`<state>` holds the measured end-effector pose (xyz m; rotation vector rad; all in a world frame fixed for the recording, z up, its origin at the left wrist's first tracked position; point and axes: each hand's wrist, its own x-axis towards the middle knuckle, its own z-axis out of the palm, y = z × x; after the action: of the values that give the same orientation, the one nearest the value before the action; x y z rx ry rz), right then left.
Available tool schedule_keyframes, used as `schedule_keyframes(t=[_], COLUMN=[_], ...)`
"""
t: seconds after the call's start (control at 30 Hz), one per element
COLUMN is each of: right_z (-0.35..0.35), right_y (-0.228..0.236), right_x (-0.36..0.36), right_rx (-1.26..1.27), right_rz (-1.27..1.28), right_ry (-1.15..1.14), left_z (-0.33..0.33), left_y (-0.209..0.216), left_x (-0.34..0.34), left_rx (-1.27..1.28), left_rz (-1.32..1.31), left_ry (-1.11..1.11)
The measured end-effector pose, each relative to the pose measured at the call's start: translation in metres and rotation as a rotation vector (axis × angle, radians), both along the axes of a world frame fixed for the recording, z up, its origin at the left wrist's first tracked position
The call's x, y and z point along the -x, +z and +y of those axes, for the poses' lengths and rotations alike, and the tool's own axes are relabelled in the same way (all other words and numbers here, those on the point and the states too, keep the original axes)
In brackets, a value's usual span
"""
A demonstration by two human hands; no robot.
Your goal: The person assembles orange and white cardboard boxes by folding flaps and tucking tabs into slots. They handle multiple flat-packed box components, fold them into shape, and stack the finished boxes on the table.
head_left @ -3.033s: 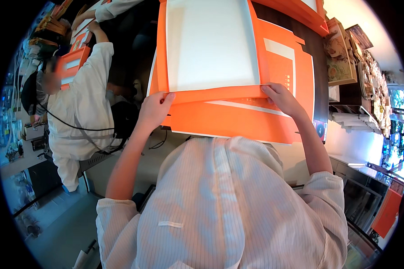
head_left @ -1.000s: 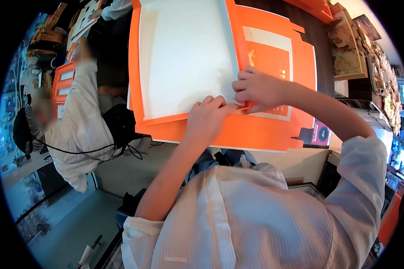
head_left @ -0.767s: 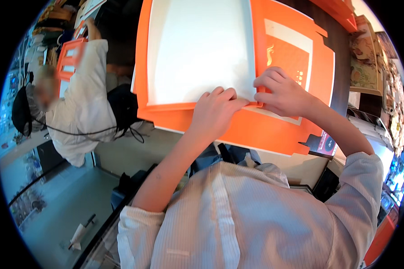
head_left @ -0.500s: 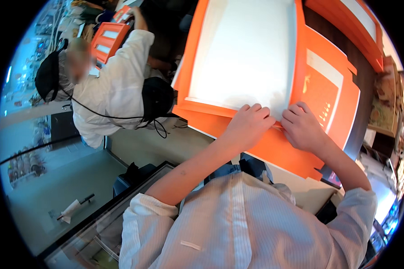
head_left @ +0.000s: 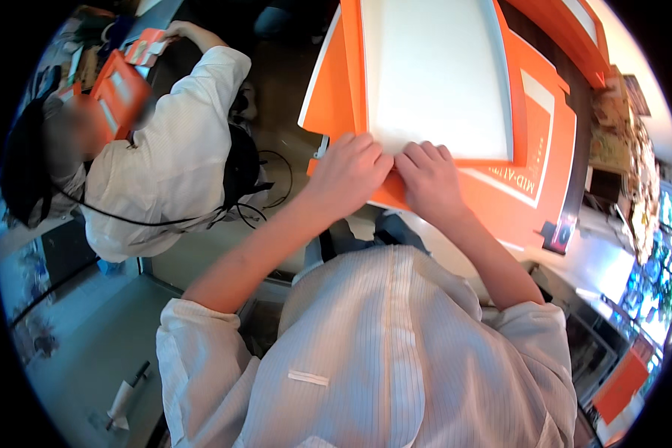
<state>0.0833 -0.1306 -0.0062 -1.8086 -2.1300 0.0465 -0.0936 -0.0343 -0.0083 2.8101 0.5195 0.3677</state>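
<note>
Your left hand (head_left: 349,173) | right hand (head_left: 428,179) | both fingers curled, pressing one orange box's (head_left: 526,194) near edge, centre frame | one white panel (head_left: 433,75) above (one co-worker (head_left: 164,164), upper left).

The fingertips of the left hand (head_left: 349,173) and right hand (head_left: 428,178) curl under, so their grip on the orange box (head_left: 530,187) edge cannot be made out. The white panel (head_left: 433,75) runs off the upper frame edge. At upper left, a co-worker (head_left: 164,164) holds orange cards (head_left: 123,86), too small to tell apart.
</note>
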Motion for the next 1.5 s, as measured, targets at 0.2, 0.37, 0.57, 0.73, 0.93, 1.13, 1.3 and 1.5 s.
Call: schedule_keyframes(t=[0.2, 0.37, 0.57, 0.73, 0.93, 1.13, 1.3, 1.5], right_z=[-0.001, -0.006, -0.005, -0.015, -0.017, -0.02, -0.018, -0.014], right_y=[-0.011, -0.014, -0.016, -0.023, -0.016, -0.023, -0.026, -0.026], right_x=[0.03, 0.036, 0.076, 0.069, 0.07, 0.07, 0.066, 0.061], right_rx=[-0.122, -0.163, -0.189, -0.237, -0.179, -0.21, -0.224, -0.178], right_rz=[-0.05, -0.052, 0.083, 0.129, 0.076, 0.071, 0.128, 0.126], right_ry=[-0.136, -0.223, -0.299, -0.38, -0.355, -0.367, -0.365, -0.341], left_z=[0.084, 0.092, 0.084, 0.081, 0.084, 0.076, 0.083, 0.082], left_y=[0.004, 0.012, -0.006, -0.015, -0.009, 0.001, 0.005, 0.012], left_x=[0.013, 0.001, 0.009, 0.018, 0.014, 0.012, 0.009, -0.006], left_rx=[0.013, -0.032, 0.027, 0.116, 0.137, 0.127, 0.22, -0.038], left_rz=[-0.2, 0.128, -0.034, -0.172, -0.138, -0.027, -0.184, 0.072], left_ry=[-0.459, -0.541, -0.536, -0.546, -0.597, -0.673, -0.532, -0.703])
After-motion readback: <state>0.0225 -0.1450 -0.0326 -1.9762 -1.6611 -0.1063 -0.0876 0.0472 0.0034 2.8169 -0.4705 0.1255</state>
